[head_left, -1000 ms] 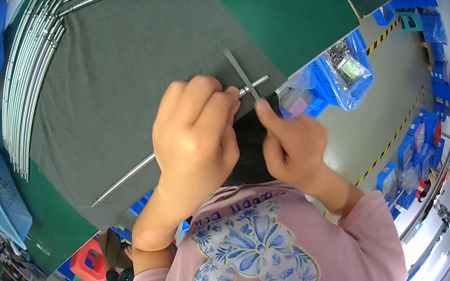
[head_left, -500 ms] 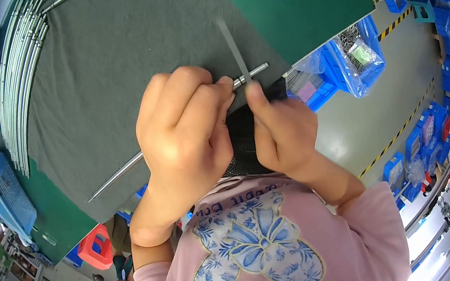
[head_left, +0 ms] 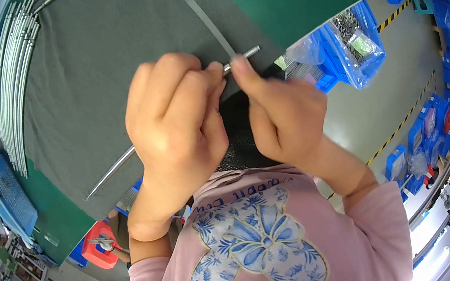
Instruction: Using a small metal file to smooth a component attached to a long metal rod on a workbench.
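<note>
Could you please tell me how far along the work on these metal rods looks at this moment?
Done, apparently: a curved stack of metal rods lies along the grey mat's left edge, though whether they are finished is unclear. In hand: the left hand grips one thin rod, while the right hand pinches its tip. Left: the blue bag of small parts looks well filled.

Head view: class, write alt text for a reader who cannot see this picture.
Two hands, left and right, meet over a grey mat, both pinching a thin metal rod whose other end juts out below the left hand. A bundle of curved rods lies along the mat's left edge, and blue bins sit at upper right.
</note>
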### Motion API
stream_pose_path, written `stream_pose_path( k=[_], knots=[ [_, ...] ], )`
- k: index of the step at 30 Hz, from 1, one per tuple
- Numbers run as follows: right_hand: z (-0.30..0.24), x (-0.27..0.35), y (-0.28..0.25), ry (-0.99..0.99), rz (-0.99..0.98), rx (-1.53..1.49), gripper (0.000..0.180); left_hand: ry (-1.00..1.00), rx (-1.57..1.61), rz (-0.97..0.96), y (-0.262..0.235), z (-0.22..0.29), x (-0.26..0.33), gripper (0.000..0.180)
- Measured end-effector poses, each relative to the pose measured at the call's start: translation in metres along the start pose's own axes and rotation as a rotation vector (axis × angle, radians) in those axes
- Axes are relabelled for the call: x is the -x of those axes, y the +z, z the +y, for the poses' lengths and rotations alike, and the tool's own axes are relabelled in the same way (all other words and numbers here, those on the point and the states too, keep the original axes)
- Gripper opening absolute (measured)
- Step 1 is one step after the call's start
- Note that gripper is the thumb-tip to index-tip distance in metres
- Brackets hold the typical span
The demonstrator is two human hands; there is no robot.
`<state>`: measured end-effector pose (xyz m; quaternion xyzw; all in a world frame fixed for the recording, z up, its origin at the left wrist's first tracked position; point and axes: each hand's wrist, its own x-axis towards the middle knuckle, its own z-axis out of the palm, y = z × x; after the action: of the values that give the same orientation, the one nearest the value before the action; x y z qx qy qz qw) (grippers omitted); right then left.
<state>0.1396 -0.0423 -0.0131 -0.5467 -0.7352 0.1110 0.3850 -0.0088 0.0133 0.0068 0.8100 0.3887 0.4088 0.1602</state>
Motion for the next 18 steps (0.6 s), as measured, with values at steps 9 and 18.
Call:
stream_pose_path(
  k=[9,18],
  knots=[
    [-0.018,-0.006,-0.032,0.061,-0.173,0.081,0.051,0.013,-0.001,0.002,0.0,-0.003,0.004,0.017],
    [-0.008,0.0,-0.01,-0.015,-0.031,0.087,0.048,0.014,0.029,0.001,0.0,-0.005,0.001,0.014]
  ],
)
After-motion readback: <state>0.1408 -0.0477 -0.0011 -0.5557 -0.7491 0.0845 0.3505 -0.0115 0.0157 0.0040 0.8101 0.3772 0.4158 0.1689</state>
